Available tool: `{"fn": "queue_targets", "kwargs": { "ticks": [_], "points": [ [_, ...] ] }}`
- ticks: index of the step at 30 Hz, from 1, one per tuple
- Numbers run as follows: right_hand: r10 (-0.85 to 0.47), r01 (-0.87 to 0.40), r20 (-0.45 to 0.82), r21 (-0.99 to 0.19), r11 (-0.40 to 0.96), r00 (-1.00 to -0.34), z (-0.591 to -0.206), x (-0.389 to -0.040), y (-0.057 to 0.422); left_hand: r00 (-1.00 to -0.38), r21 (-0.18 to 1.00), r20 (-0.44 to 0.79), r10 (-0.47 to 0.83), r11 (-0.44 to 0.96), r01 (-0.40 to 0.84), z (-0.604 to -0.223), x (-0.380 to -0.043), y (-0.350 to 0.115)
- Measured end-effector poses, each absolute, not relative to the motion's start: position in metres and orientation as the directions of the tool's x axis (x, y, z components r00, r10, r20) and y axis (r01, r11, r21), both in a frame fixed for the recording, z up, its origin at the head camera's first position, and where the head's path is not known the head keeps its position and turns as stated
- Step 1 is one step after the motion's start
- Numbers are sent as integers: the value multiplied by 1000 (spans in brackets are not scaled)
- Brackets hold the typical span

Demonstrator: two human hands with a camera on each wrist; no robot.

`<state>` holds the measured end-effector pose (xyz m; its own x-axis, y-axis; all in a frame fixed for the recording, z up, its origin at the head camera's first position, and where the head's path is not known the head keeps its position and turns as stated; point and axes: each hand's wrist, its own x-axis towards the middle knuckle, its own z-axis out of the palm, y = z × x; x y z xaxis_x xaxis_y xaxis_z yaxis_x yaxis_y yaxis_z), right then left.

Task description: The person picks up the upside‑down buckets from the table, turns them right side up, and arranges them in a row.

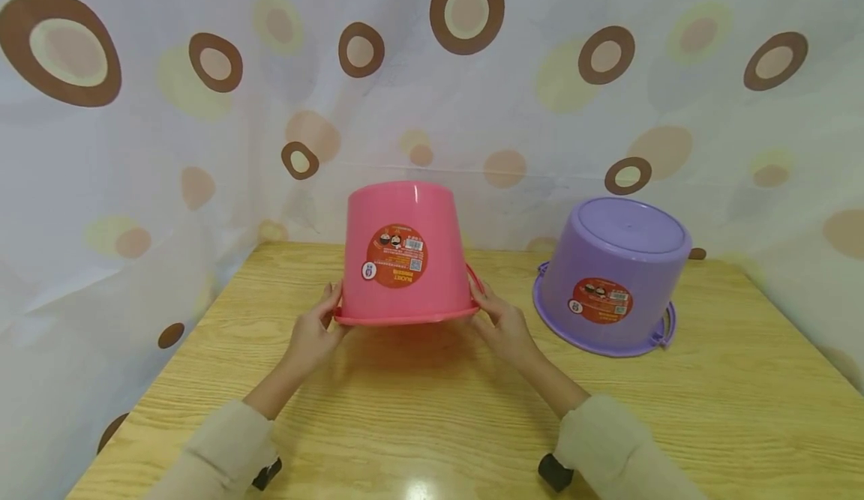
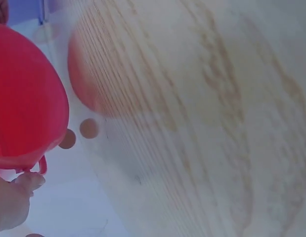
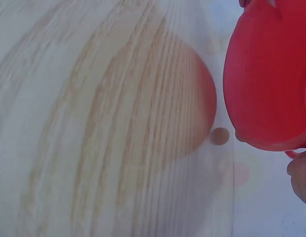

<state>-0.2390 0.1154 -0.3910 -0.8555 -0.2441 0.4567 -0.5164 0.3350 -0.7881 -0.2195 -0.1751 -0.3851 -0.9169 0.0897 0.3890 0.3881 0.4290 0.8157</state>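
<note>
A pink plastic bucket is upside down above the table, its rim toward the tabletop and a round orange label on its side. My left hand grips the rim at its left side. Opposite it, my right hand grips the rim on the right, beside the pink handle. Both wrist views look into the bucket's hollow red-pink inside, with the left thumb at the rim by a handle lug. The right hand's fingertips show near the rim too.
A purple bucket stands upside down on the wooden table to the right, its handle hanging at its rim. Behind the table hangs a white curtain with brown and beige circles.
</note>
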Motion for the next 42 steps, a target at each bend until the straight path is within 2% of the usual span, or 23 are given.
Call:
{"fn": "queue_targets", "kwargs": {
  "ticks": [8, 14, 17, 26, 34, 38, 42],
  "points": [
    [-188, -518, 483, -782, 346, -855, -387, -238, 111, -856, 749, 517, 14, 476, 461, -377, -219, -175],
    [-116, -561, 566, -729, 392, -816, -387, -237, 108, -817, 694, 576, -30, 545, 470, -375, -219, -174],
    [-79, -579, 607, -701, 416, -791, -386, -237, 106, -796, 694, 602, -62, 533, 484, -377, -219, -173],
    [18, -603, 657, -703, 377, -754, -379, -237, 101, -693, 690, 692, -204, 468, 551, -373, -220, -162],
    [1, -675, 736, -622, 396, -677, -370, -236, 103, -647, 681, 716, -261, 465, 566, -368, -220, -158],
    [-34, -698, 759, -579, 421, -651, -365, -238, 105, -653, 708, 697, -297, 430, 560, -364, -220, -157],
    [-67, -697, 784, -505, 509, -617, -359, -239, 108, -661, 735, 673, -331, 398, 549, -359, -221, -158]
  ]
}}
